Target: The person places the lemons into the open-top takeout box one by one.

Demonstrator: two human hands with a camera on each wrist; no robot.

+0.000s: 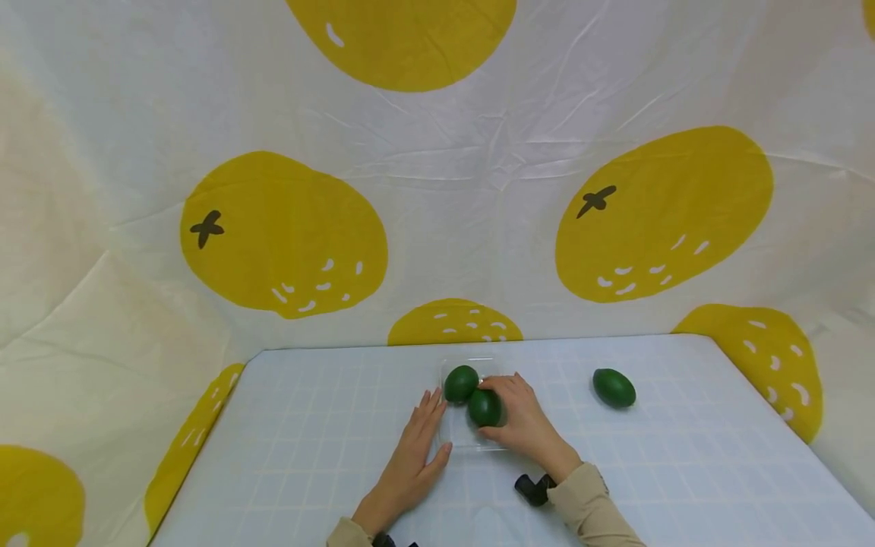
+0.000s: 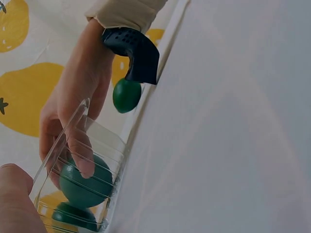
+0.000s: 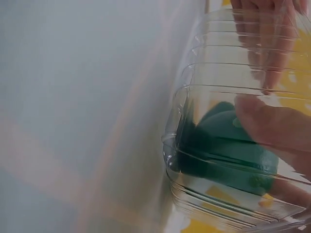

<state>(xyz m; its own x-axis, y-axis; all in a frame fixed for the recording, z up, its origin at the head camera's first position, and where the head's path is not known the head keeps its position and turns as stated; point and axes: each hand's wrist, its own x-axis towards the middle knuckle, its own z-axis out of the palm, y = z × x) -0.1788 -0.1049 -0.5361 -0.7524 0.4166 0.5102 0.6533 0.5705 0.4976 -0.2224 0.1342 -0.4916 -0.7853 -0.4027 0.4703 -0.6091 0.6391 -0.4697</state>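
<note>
Head: right fingers (image 1: 500, 385) partly hide green fruit (image 1: 484, 409).

The container (image 1: 472, 441) seems to be of clear, glossy plastic, and its walls are ribbed. The green fruits (image 1: 484, 409) have a smooth surface with a soft shine. The table cover (image 1: 328, 456) looks like matt cloth, while the curtain (image 1: 472, 251) is creased and slightly shiny. The sleeve (image 1: 589, 503) is of matt fabric; the wrist device (image 2: 143, 60) appears to be dark plastic.
</note>
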